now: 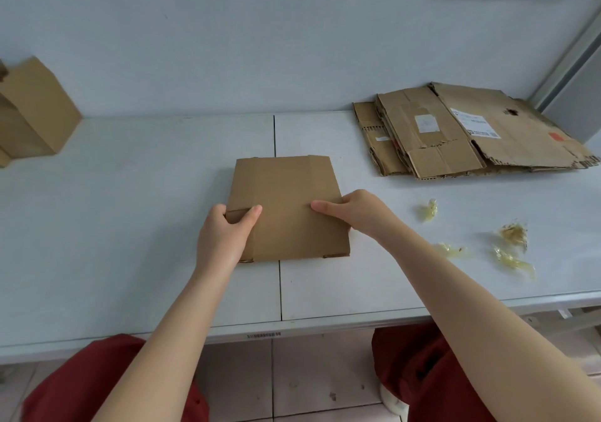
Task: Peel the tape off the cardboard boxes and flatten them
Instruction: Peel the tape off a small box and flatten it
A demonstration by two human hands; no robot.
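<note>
On our white table (130, 226), a stack of flattened boxes (471, 129) lies far right and upright boxes (35, 109) stand far left. At the centre lies a flattened box (286, 200). Our left hand (224, 236) and right hand (357, 213) each pinch a side edge, thumbs on top. Crumpled tape scraps (514, 234) lie just to the right.

We see a white table (130, 226) with a seam (280, 291) running front to back. Across the seam lies a flattened box (286, 200). At the far right, a stack of flattened cardboard (455, 135) rests by the wall (227, 47), and four crumpled tape scraps (514, 233) lie nearer us. At the far left sit standing boxes (32, 112).
</note>
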